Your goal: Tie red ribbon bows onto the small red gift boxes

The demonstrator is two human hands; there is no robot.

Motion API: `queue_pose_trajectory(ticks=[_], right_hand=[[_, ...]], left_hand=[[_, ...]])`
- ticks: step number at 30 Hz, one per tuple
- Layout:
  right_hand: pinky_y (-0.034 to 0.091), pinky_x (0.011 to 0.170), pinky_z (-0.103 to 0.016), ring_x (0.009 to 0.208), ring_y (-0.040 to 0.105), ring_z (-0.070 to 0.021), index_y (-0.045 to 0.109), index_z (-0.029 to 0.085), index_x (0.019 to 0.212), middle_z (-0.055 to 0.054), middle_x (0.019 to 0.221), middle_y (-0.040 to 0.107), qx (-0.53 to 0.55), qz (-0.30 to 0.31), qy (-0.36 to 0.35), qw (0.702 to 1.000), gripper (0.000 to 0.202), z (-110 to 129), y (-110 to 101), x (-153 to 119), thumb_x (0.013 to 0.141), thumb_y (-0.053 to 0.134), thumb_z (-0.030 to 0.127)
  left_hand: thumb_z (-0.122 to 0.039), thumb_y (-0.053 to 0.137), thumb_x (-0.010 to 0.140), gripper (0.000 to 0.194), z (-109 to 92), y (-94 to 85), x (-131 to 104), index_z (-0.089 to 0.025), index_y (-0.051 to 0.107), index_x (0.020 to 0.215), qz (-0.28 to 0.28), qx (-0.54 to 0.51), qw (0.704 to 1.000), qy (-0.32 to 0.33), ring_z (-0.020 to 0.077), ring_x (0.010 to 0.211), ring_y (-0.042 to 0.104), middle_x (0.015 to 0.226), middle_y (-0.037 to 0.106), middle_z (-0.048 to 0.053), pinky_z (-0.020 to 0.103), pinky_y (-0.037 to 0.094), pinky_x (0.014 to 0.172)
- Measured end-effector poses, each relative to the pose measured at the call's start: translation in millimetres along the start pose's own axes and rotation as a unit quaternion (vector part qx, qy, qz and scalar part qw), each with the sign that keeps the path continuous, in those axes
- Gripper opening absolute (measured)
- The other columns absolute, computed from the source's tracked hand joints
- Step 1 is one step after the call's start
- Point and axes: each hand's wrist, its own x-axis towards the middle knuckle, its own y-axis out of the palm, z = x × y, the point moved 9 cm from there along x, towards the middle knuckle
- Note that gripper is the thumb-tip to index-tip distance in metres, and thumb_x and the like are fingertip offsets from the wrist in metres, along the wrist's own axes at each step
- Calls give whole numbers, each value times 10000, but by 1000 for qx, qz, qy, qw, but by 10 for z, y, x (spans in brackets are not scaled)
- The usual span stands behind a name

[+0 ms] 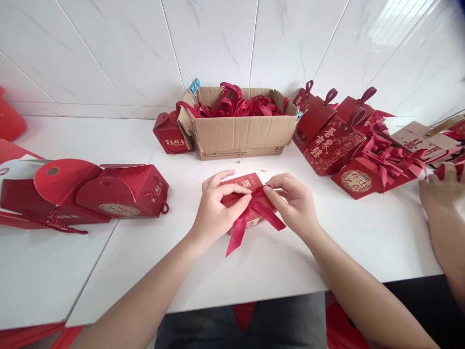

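"Two hands are on one thing. What is it?"

"It is a small red box (242, 190) with a red ribbon (250, 213) on top. It lies on the white worktop (363, 232), right in the middle, close to the person."

"Which hand is where?"

"The left hand (214, 206) is on the left side of the box. The right hand (294, 201) is on the right side. Both are just as near. The box sits between them, and its long side runs from one hand to the other."

"What are the hands doing?"

"Each hand pinches a bit of ribbon at the knot. The fingers are closed tight on it. Two ribbon tails hang down toward the person."

"What is behind?"

"A cardboard box (238, 131) full of red ribbons. More red boxes (334, 145) lie to the right, and some folded ones (123, 191) to the left."

"Whose hand is at the far right edge?"

"Another person's hand (441, 189). It lies on the worktop, well apart."
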Motion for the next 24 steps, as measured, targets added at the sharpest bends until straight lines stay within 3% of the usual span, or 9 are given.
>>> queue_pose_trajectory(ticks=[8,24], right_hand=[[539,623,-276,749,580,-141,590,205,754,-23,812,594,6,-18,8,1000,103,-17,-13,-23,846,551,183],[544,684,-305,747,593,-143,585,203,755,-15,796,594,21,-47,2,999,89,-53,-77,13,837,564,177]], left_hand=[[-308,669,762,74,33,25,4,-297,735,792,19,1,999,-50,255,1289,414,1283,549,11,488,331,1090],[-322,670,758,65,41,27,6,-292,725,776,25,-2,999,-44,258,1270,435,1267,544,18,492,344,1076]])
